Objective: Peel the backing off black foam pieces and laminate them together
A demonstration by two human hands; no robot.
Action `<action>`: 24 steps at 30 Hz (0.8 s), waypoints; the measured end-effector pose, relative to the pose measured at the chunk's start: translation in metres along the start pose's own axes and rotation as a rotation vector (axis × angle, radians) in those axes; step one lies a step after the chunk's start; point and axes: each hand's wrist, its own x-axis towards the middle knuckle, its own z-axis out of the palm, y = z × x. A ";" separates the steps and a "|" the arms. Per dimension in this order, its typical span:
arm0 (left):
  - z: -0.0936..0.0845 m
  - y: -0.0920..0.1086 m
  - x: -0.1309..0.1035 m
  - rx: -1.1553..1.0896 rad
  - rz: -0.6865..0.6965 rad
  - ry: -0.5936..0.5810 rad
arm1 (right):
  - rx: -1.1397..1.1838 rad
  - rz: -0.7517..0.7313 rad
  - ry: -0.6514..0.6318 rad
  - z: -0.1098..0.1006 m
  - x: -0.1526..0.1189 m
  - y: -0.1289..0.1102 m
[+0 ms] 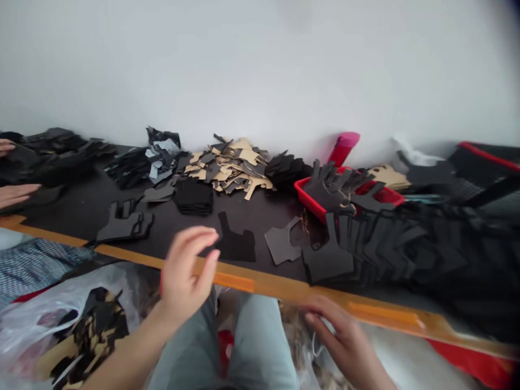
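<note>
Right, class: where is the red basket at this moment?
In the head view, the red basket is right of centre on the dark table, with a pink object just behind it and dark cut pieces in front.

In the back there is a plain wall (252, 70) of pale grey, with one faint darker patch (294, 13) near the top. A long, dark tabletop (79, 203) runs along it, and its front edge has a yellow-brown border (284, 287). The light is soft and quite even.
</note>
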 end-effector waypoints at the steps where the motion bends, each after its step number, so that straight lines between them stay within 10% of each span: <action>1: 0.011 -0.008 -0.005 0.023 0.000 -0.045 | -0.027 -0.020 0.064 0.008 0.014 -0.002; 7: 0.081 -0.051 -0.040 0.344 -0.051 -0.328 | -0.478 0.093 0.330 0.059 0.105 0.014; 15: 0.078 -0.049 -0.040 0.220 -0.131 -0.317 | -0.441 0.251 0.247 0.056 0.158 0.034; 19: 0.080 -0.017 -0.024 -0.221 -0.331 -0.189 | 0.038 0.143 0.301 0.041 0.146 0.020; 24: 0.080 0.026 -0.009 -1.083 -0.894 -0.236 | 0.404 0.136 0.190 0.034 0.121 -0.010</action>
